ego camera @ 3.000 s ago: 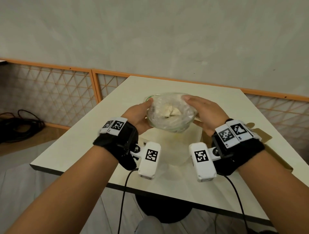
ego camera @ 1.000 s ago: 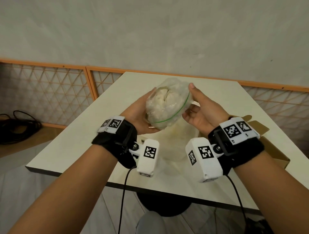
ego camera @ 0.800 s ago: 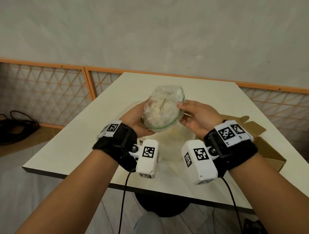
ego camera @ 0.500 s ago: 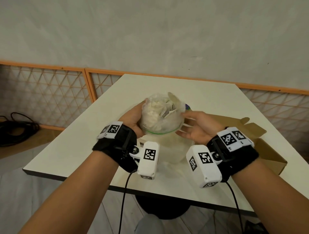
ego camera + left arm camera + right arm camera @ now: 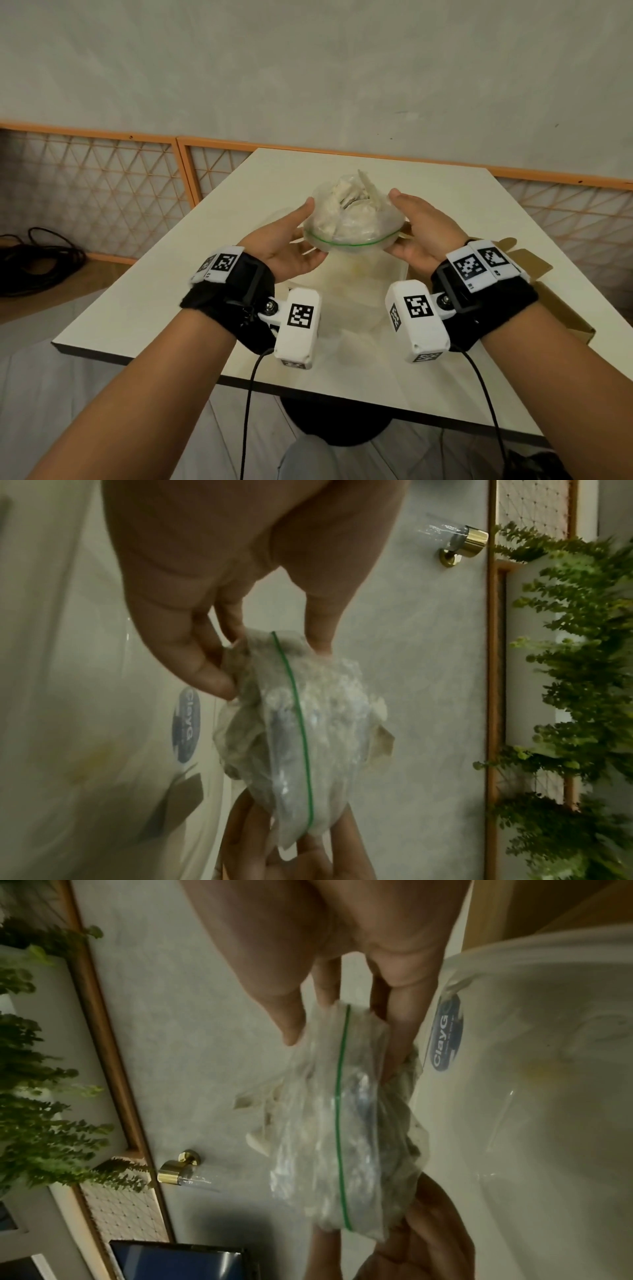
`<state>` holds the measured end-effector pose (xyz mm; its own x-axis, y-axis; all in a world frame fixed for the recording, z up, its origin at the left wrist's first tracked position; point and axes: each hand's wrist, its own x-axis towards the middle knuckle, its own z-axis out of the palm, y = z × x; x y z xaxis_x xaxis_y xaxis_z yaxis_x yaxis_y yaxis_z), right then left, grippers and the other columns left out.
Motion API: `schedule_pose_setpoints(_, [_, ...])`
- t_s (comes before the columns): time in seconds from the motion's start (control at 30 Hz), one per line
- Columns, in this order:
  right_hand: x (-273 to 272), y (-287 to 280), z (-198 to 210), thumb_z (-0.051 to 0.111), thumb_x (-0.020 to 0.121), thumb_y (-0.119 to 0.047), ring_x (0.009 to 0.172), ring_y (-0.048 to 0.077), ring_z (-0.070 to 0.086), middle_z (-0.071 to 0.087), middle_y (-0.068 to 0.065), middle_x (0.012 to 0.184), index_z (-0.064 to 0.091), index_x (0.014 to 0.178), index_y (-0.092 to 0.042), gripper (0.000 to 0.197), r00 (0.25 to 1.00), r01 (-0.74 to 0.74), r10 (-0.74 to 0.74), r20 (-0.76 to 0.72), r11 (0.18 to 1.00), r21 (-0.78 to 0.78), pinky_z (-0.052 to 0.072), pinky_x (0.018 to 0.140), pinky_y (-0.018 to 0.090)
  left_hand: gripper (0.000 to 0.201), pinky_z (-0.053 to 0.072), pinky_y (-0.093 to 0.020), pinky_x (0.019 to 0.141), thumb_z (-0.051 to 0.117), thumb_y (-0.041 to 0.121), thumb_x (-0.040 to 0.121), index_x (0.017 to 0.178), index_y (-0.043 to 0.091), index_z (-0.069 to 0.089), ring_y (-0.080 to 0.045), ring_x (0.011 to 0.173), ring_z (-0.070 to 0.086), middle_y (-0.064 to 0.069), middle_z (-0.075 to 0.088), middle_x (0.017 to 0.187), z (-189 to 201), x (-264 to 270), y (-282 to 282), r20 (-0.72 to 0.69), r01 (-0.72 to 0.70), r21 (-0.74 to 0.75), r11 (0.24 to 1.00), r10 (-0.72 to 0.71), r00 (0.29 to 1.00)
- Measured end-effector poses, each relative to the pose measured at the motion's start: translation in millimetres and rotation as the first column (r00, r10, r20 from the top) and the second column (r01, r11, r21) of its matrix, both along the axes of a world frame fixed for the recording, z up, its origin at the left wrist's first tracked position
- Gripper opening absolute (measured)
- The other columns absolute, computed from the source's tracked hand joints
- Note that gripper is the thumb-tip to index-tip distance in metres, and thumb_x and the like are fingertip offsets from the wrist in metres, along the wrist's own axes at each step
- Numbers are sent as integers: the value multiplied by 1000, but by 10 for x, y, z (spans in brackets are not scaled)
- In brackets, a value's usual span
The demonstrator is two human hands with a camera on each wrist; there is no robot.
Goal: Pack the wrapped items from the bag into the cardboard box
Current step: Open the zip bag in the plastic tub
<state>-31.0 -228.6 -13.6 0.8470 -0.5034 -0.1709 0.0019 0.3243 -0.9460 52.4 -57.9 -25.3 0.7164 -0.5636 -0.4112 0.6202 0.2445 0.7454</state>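
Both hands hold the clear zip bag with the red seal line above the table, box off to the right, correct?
Not quite: the seal line on the clear zip bag is green, not red, as both wrist views show. The rest holds: left hand and right hand hold it above the white table, brown cardboard box at right.

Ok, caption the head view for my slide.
Both hands, left hand and right hand, hold a clear green-sealed plastic bag of wrapped items above a white table.

A blue oval label [image 5: 445, 1037] on the translucent plastic tub [image 5: 548, 1069] reads "ClayG".
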Motion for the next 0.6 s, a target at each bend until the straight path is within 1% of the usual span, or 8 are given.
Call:
schedule_pose_setpoints(0.07, [-2, -37, -12, 57, 92, -17, 92, 19, 61, 61, 5, 102, 60, 94, -18, 4, 1000, -2, 2, -9, 1000, -31, 58, 70, 35, 21, 59, -34, 66, 62, 24, 89, 99, 6, 58, -22, 87, 63, -8, 63, 99, 17, -5, -17, -7, -23, -41, 999, 23, 1000])
schedule_pose_setpoints(0.13, [-1, -80, -47, 60, 89, -10, 92, 20, 61, 62, 6, 100, 63, 90, -20, 10, 999, 30, -33, -31, 993, -111, 56, 56, 29, 15, 57, -38, 73, 54, 14, 94, 102, 3, 56, -26, 97, 63, -12, 63, 108, 21, -11, -37, -39, -36, -100, 994, 32, 999])
schedule_pose_setpoints(0.27, [-15, -92, -145, 59, 88, -4, 93, 22, 61, 61, 6, 101, 63, 82, -24, 21, 995, 40, -56, -77, 980, -197, 51, 51, 27, 20, 45, -43, 87, 37, 5, 100, 111, 0, 54, -26, 122, 54, -14, 62, 103, -18, -74, -88, -83, -61, -122, 991, 51, 995])
schedule_pose_setpoints(0.37, [-27, -92, -175, 63, 85, -5, 102, 27, 61, 62, 10, 111, 64, 76, -28, 24, 993, 36, -74, -96, 937, -346, 57, 65, 36, 32, 44, -45, 88, 30, 1, 100, 128, -2, 47, -27, 121, 54, -14, 61, 101, -52, -105, -119, -104, -87, -125, 988, 75, 992])
schedule_pose_setpoints(0.43, [-45, -93, -159, 65, 84, -7, 98, 27, 62, 61, 9, 110, 63, 73, -32, 27, 989, 22, -90, -116, 871, -491, 58, 76, 42, 32, 49, -43, 80, 29, -3, 99, 125, -3, 49, -27, 104, 61, -15, 60, 107, -53, -102, -127, -56, -83, -91, 992, 78, 995])
schedule_pose_setpoints(0.5, [-77, -86, -135, 64, 85, -10, 87, 24, 61, 58, 7, 105, 60, 75, -31, 24, 982, 0, -108, -153, 816, -579, 60, 65, 34, 29, 54, -37, 70, 33, -5, 96, 117, -3, 52, -24, 86, 61, -19, 59, 109, -34, -63, -139, 163, -71, 115, 991, 52, 985])
schedule_pose_setpoints(0.53, [-89, -82, -136, 64, 86, -11, 85, 24, 61, 56, 6, 104, 60, 78, -29, 20, 978, -15, -117, -173, 787, -617, 59, 59, 30, 25, 56, -38, 73, 38, -3, 95, 114, 1, 53, -24, 84, 60, -18, 56, 108, 4, -45, -142, 322, -76, 281, 957, -20, 947])
schedule_pose_setpoints(0.6, [-103, -67, -150, 63, 86, -14, 85, 27, 62, 55, 7, 103, 62, 89, -24, 10, 966, -42, -144, -213, 727, -685, 59, 59, 32, 12, 53, -38, 86, 44, 8, 95, 105, 9, 50, -23, 92, 54, -13, 51, 107, 103, -1, -121, 547, -162, 573, 804, -227, 806])
